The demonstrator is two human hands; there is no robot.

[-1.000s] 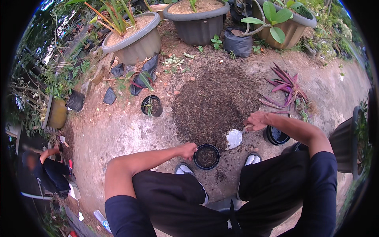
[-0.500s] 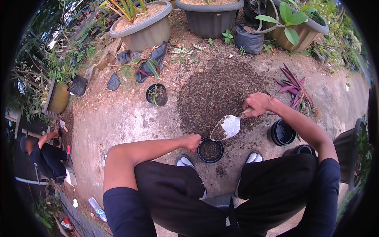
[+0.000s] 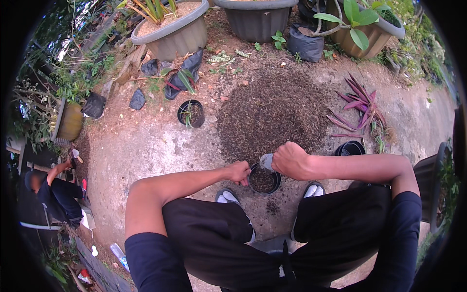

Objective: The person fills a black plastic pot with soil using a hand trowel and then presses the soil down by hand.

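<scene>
My left hand (image 3: 237,173) is closed on the left rim of a small black pot (image 3: 278,185), which stands on the ground between my feet with dark soil (image 3: 261,181) in it. Closed round a trowel, my right hand (image 3: 290,161) is at the pot's upper right edge. The pale metal blade of the trowel (image 3: 266,161) tilts down over the pot's far rim; its handle is hidden in my fist. Just beyond both hands spreads a wide heap of dark potting mix (image 3: 272,112).
A potted seedling (image 3: 191,114) stands left of the heap. Uprooted purple-leaved plants (image 3: 361,104) lie to the right, above black pots (image 3: 350,148) partly behind my right forearm. Large planters (image 3: 258,22) line the back. At far left another person (image 3: 56,190) sits near a trowel (image 3: 77,155).
My right hand has come down and left with the trowel, from beside the heap to the pot. The blade has tipped over the pot. My left hand keeps its hold on the rim.
</scene>
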